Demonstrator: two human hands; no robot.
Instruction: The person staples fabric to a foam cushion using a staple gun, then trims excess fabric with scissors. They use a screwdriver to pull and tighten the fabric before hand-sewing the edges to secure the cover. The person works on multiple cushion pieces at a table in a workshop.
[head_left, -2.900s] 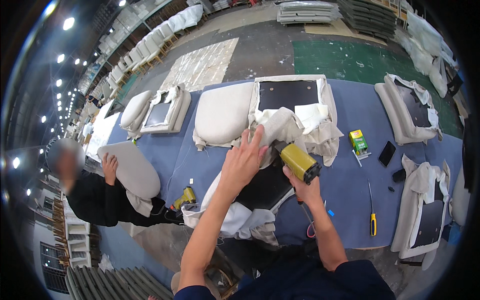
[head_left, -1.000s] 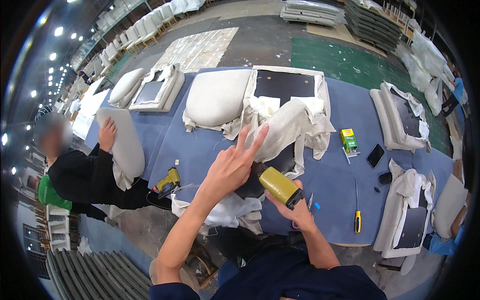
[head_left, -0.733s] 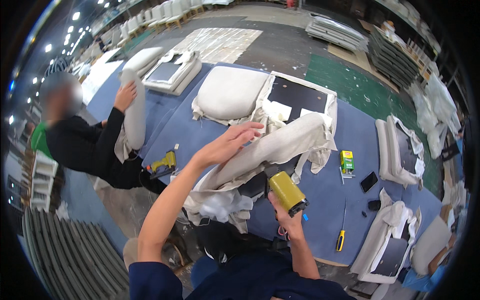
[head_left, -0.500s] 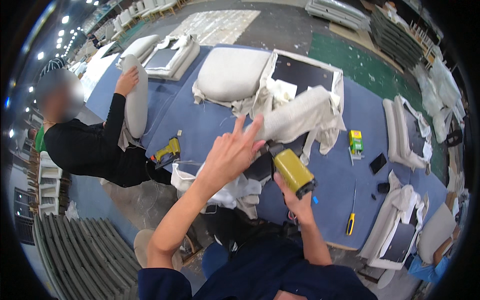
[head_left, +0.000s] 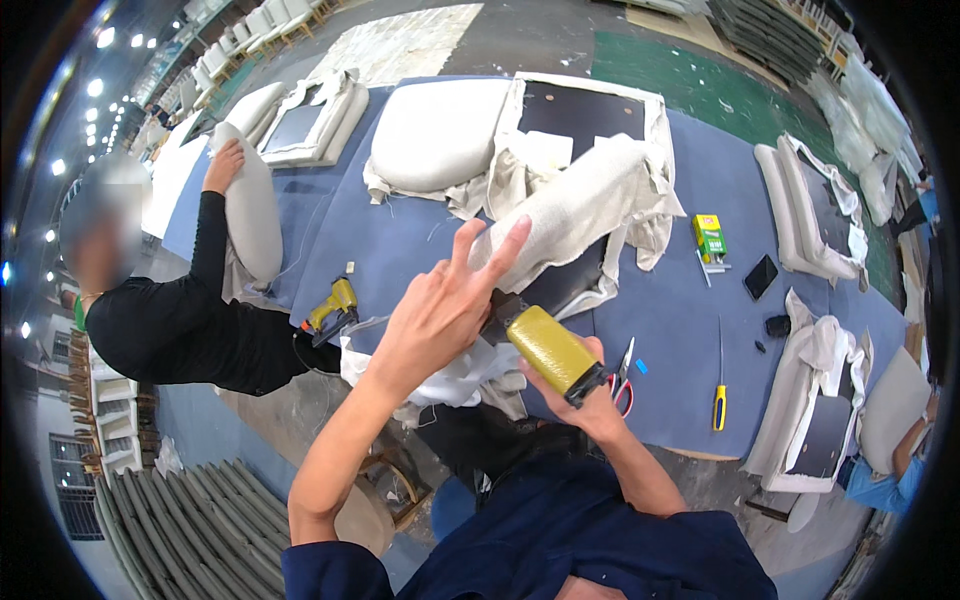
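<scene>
My right hand (head_left: 592, 398) is closed around a yellow staple gun (head_left: 556, 350), its nose pointing toward the dark underside of a chair cushion. My left hand (head_left: 432, 312) hovers over or rests on the near edge of that cushion, its index and middle fingers stretched apart; contact is hard to make out. Light beige fabric (head_left: 575, 205) covers the cushion. White cloth (head_left: 455, 375) bunches beneath my left forearm. Beside my right hand lie red-handled scissors (head_left: 624, 378), partly hidden by it.
On the blue table (head_left: 660, 310) lie a screwdriver (head_left: 720, 400), a phone (head_left: 760, 277), a green-yellow box (head_left: 710, 237) and another staple gun (head_left: 333, 308). Cushions (head_left: 440, 135) lie at the far side. At left a co-worker (head_left: 170, 320) holds a cushion (head_left: 250, 210). Dark curved panels (head_left: 200, 520) stand lower left.
The staple gun in my right hand has moved left, closer to my left hand. The scissors have come into sight beside my right hand. My view has shifted slightly.
</scene>
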